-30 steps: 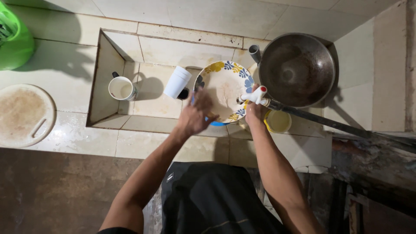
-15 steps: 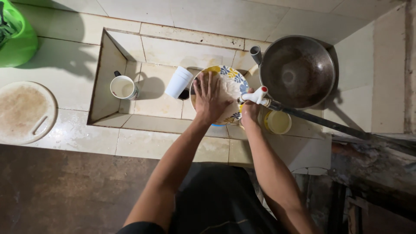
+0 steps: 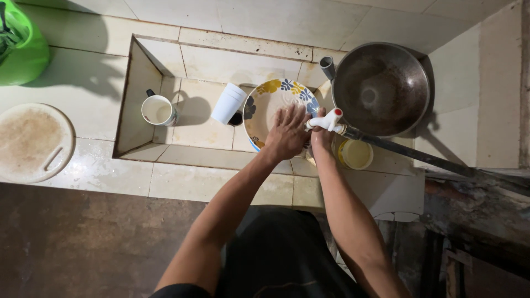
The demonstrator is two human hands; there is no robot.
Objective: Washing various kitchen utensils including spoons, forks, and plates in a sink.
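- Leaning over tiled sink (image 3: 143, 83), both arms reaching in from below.
- Pressing left hand (image 3: 287, 132) flat onto floral plate (image 3: 270, 96), fingers spread wide across its inner face, palm down, not pinching anything.
- Sitting tilted at right end of sink basin: the plate, white with yellow and blue flower rim, just under white tap (image 3: 327, 120).
- Tucking right hand (image 3: 321, 138) at plate's right edge, beneath the tap; mostly hidden by tap and pipe, so cannot tell whether gripping the rim or just touching it.
- Running in from right along counter: dark pipe (image 3: 419, 155), feeding the tap.
- Lying on its side just left of plate: white plastic cup (image 3: 229, 103), touching or nearly touching the rim.
- Standing upright further left in basin: white mug (image 3: 158, 110) with dark handle, well apart from plate.
- Resting on counter at right of sink: large metal pan (image 3: 381, 88), dark inside, just beside the tap.
- Sitting below pan, near right wrist: small yellow tub (image 3: 356, 154).
- Lying on counter at far left: round worn board (image 3: 33, 142); green container (image 3: 25, 47) in top-left corner.
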